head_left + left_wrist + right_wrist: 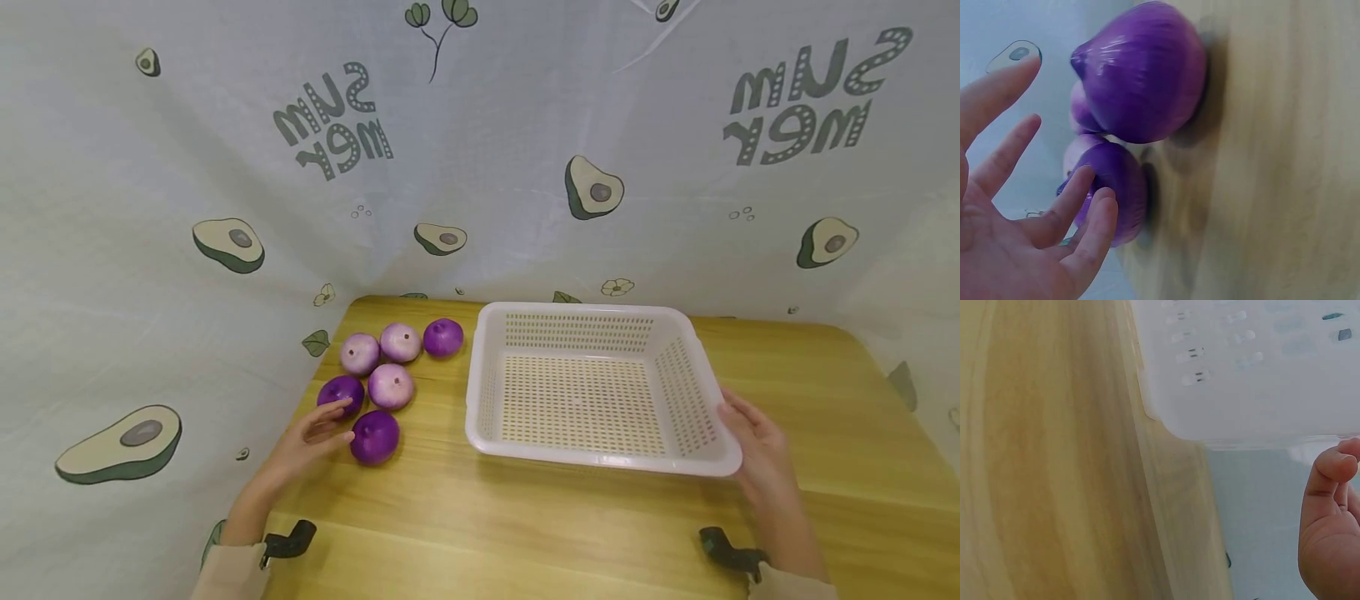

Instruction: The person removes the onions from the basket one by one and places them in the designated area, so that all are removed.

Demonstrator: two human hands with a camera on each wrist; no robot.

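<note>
Several purple onions lie in a cluster on the left of the wooden table. My left hand (303,442) hovers at the cluster's near side, fingers spread and slightly bent. Its thumb tip comes right to the nearest dark onion (377,439), and its fingertips overlap another dark onion (337,392). In the left wrist view the palm faces the large onion (1147,72), with nothing held. A white plastic basket (570,457) with slotted walls stands at the centre, its inside bare. At its right side my right hand (761,446) grips the rim, fingers curled there in the right wrist view.
Paler onions (391,387) sit behind the dark ones, and one more purple onion (443,337) lies near the basket's left side. A pale cloth (487,150) with avocado prints hangs behind the table (525,533) and along its left side.
</note>
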